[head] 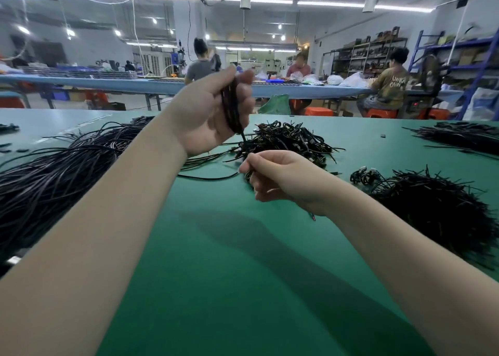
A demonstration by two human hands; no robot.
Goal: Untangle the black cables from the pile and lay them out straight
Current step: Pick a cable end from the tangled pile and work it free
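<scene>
Green bench (243, 247) holds it all. One bunch of black cables (231, 107) is raised over it, clamped in the left hand (213, 112). The right hand (278, 177) pinches one cable below. One tangled pile (286, 139) lies behind. Three more cable heaps sit around.

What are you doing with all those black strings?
They are cables. The person's left hand is raised above the green table and grips a bundle of black cables. The right hand is lower down, fingers curled, pinching a cable at the edge of the tangled pile in the middle. A big sheaf of long cables lies on the left, mostly running one way. Another pile sits on the right.
</scene>
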